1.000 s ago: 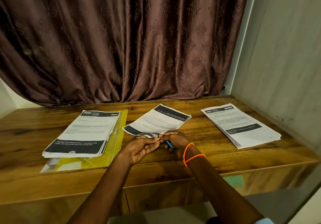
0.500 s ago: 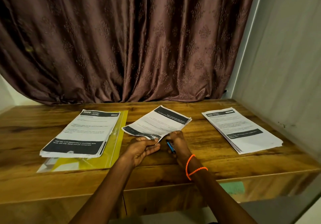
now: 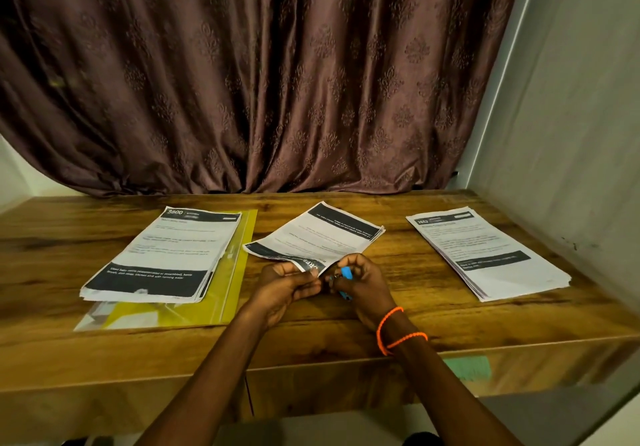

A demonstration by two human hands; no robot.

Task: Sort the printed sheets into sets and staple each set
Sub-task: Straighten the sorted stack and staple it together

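Note:
A small set of printed sheets (image 3: 322, 234) lies angled at the middle of the wooden table (image 3: 311, 334). My left hand (image 3: 284, 288) pinches its near corner, which curls up off the table. My right hand (image 3: 360, 283) grips a small blue stapler (image 3: 346, 274) right beside that corner; its jaws are hidden by my fingers. A thick stack of printed sheets (image 3: 162, 255) lies at the left. Another stack of sheets (image 3: 485, 251) lies at the right.
A yellow plastic folder (image 3: 239, 272) lies under the left stack. A brown curtain (image 3: 259, 82) hangs behind the table, and a grey wall (image 3: 571, 134) closes in the right side. A green tape patch (image 3: 467, 367) sits on the table's front edge.
My hands stayed at the near corner of the middle set; the right hand shifted slightly and the corner now curls higher between my fingers. The view tilted a little.

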